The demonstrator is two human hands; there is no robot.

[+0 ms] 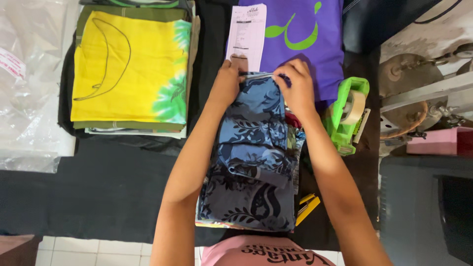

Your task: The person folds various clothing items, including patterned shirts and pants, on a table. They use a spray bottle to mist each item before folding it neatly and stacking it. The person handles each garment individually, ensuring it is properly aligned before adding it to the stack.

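Observation:
A folded blue floral-print garment [256, 162] lies on top of a small pile of folded clothes on a black cloth [113, 187]. My left hand [226, 83] grips the garment's far left corner. My right hand [295, 83] pinches its far right corner, fingers closed on the fabric edge. Both forearms run along the sides of the pile. A white paper slip [246, 34] lies just beyond my left hand, partly over a purple cloth with a green mark [305, 39].
A stack of folded clothes topped by a yellow and green tie-dye piece [128, 69] sits at the left. A green tape dispenser [350, 113] stands right of the pile. A yellow clip-like object [308, 207] pokes out below it. Clear plastic bags [29, 83] lie far left.

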